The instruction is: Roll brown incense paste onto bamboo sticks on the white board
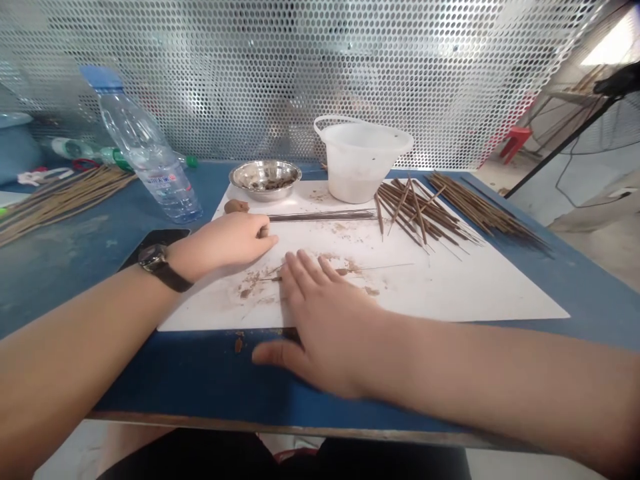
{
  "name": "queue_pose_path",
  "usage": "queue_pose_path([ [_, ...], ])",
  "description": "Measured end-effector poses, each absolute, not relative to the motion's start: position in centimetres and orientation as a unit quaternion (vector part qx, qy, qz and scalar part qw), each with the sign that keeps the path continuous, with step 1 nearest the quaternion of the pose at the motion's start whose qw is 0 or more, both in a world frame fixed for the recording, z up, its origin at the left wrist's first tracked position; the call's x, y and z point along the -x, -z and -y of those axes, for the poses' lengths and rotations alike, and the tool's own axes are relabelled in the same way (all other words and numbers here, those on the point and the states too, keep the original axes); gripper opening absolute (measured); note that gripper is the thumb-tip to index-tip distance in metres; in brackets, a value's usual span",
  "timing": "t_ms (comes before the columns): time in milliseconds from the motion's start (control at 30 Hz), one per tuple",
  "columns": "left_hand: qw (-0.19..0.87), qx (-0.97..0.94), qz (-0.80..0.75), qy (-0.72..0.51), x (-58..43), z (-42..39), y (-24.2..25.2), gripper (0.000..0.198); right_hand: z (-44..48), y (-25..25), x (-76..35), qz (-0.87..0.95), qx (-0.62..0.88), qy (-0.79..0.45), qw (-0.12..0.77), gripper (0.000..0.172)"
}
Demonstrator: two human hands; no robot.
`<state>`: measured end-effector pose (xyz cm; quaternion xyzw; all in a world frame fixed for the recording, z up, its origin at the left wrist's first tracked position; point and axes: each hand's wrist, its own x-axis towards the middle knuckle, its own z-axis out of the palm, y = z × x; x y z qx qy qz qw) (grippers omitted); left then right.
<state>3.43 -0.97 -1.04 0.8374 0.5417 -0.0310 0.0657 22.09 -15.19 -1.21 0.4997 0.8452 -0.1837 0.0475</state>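
My right hand lies flat and open, palm down, on a thin stick that rests across the white sheet, amid brown crumbs. My left hand, with a watch on its wrist, is curled on the sheet and pinches a small brown lump of paste. A row of bare thin sticks lies just beyond it. Another brown lump sits near the metal bowl.
A white plastic bucket stands at the back of the sheet. Coated brown sticks are piled to the right, more sticks at the far left. A water bottle stands left of the bowl. Perforated metal screen behind.
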Motion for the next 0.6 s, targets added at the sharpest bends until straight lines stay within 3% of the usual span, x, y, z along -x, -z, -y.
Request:
queue_pose_path([
  [133, 0.068, -0.833, -0.548, 0.037, -3.5, 1.0, 1.1, 0.035, 16.7, 1.3, -21.6, -0.847, -0.486, 0.213, 0.034, 0.126],
  [300, 0.057, -0.84, -0.538, 0.026, -3.4, 0.8, 1.2, 0.035, 13.7, 1.9, -21.8, -0.858, -0.487, 0.162, 0.01, 0.116],
  [467, 0.059, -0.835, -0.546, 0.034, -3.5, 0.9, 1.1, 0.036, 15.8, 1.1, -21.9, -0.855, -0.484, 0.181, 0.048, 0.122],
  [600, 0.054, -0.836, -0.545, 0.028, -3.4, 1.0, 1.3, 0.039, 16.0, 1.2, -22.1, -0.845, -0.499, 0.181, 0.06, 0.117],
])
